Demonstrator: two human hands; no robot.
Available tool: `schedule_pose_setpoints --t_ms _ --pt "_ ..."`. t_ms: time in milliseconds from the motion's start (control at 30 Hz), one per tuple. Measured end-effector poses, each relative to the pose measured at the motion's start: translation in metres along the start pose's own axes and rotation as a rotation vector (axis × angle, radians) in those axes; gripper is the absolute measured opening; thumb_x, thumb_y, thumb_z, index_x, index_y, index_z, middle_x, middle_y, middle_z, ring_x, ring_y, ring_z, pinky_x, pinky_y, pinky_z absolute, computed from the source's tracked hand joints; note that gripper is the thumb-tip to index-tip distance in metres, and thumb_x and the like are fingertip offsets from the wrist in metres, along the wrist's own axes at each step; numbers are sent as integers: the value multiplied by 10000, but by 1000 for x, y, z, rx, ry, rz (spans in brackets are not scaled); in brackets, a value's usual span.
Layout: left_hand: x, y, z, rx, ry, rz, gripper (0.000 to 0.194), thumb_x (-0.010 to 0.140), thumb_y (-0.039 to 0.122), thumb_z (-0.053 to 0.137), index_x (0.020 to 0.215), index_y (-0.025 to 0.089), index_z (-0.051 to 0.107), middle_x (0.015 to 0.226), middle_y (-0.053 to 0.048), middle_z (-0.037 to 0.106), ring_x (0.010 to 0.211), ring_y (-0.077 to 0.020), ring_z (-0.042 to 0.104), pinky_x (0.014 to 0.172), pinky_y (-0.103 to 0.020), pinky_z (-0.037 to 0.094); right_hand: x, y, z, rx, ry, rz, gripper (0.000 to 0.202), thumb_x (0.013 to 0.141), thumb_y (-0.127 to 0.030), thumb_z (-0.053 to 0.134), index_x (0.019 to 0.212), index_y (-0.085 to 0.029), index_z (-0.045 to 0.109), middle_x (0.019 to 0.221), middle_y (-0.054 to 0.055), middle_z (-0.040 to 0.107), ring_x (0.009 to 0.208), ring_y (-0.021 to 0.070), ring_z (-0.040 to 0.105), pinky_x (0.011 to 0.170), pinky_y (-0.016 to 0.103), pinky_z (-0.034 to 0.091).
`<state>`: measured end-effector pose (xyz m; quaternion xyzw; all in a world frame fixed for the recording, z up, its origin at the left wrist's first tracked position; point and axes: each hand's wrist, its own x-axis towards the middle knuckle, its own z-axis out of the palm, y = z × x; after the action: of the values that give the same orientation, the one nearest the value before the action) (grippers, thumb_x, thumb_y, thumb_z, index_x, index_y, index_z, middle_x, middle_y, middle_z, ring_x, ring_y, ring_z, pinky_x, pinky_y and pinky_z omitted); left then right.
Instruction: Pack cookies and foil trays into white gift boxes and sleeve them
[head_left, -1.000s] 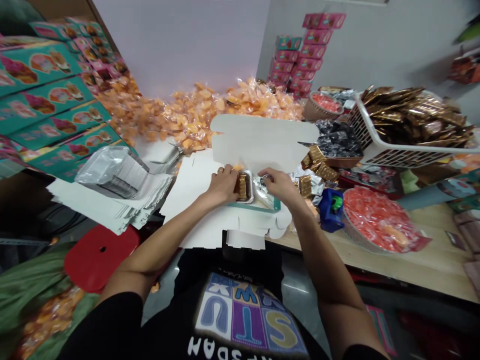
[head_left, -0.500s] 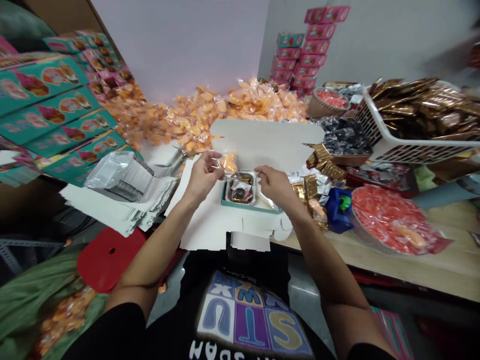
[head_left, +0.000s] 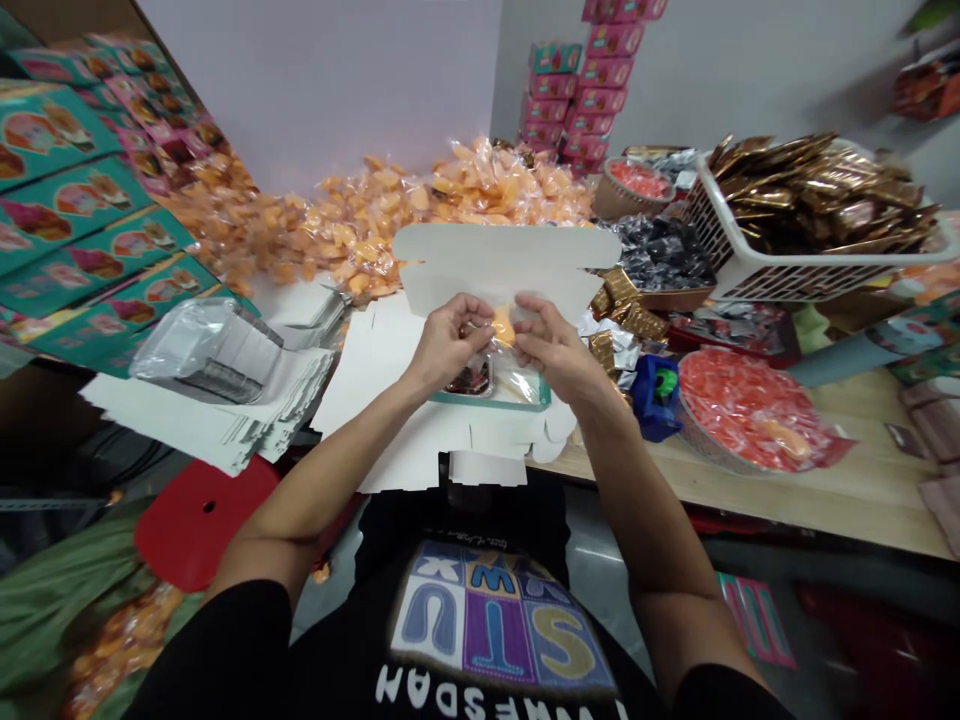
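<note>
An orange packet, an orange piece in clear wrapping, is held up between my hands. The fingers of my left hand pinch its left side, while my right hand closes on its right side. Below them lies an open carton, teal outside and white inside, with its white lid standing up behind. In the carton's left part sits a foil tray with dark wrapped items, partly hidden by my left hand. A clear wrapped item lies in the right part.
Orange packets are heaped along the back. Flat white cartons and a stack of foil trays lie to the left. On the right are a blue tape dispenser, a bowl of red packets and a white basket of gold packets.
My left hand has moved right with the orange packet, over the foil tray. My right hand has risen and come in to take the packet's other side. The view has shifted slightly right.
</note>
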<state>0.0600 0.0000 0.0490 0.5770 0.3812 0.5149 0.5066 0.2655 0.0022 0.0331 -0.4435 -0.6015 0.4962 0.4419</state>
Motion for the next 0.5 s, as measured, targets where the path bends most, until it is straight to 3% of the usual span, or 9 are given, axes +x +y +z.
schedule_pose_setpoints --t_ms 133,233,300,400,500 --pt "1 -4 -16 255 100 6 133 910 169 724 984 219 626 877 2 708 729 -162 698 737 -311 598 7 2 17 -86 -60 -19 630 977 -314 692 1586 -313 530 1158 80 760 886 243 736 796 419 658" --pt "-9 -11 -31 806 58 -39 98 921 194 721 1013 228 717 934 -59 762 922 -271 753 917 -428 628 4 4 32 -448 -13 -85 572 980 -178 603 1549 -233 617 1232 132 784 1048 288 760 998 491 648" --pt "-17 -15 -39 1127 5 -6 174 963 257 715 1117 222 788 1174 -149 790 1185 -371 747 1090 -533 590 0 3 33 -694 -9 -135 494 975 -125 560 1438 -181 723 1291 169 795 1178 317 755 1123 513 597" --pt "-27 -22 -42 1335 -81 113 420 1080 415 610 1419 211 750 1680 -222 580 1592 -472 510 1256 -636 467 -9 -3 12 -830 15 -172 415 997 -139 528 1299 -184 809 1297 160 827 1194 312 772 1117 479 601" --pt "-41 -26 -30 1388 -368 75 652 1131 579 519 1666 208 559 1853 -200 398 1733 -457 324 1350 -655 347 -25 -9 -30 -867 162 -173 402 995 -219 527 1262 -197 828 1256 146 854 1109 303 805 1018 452 639"
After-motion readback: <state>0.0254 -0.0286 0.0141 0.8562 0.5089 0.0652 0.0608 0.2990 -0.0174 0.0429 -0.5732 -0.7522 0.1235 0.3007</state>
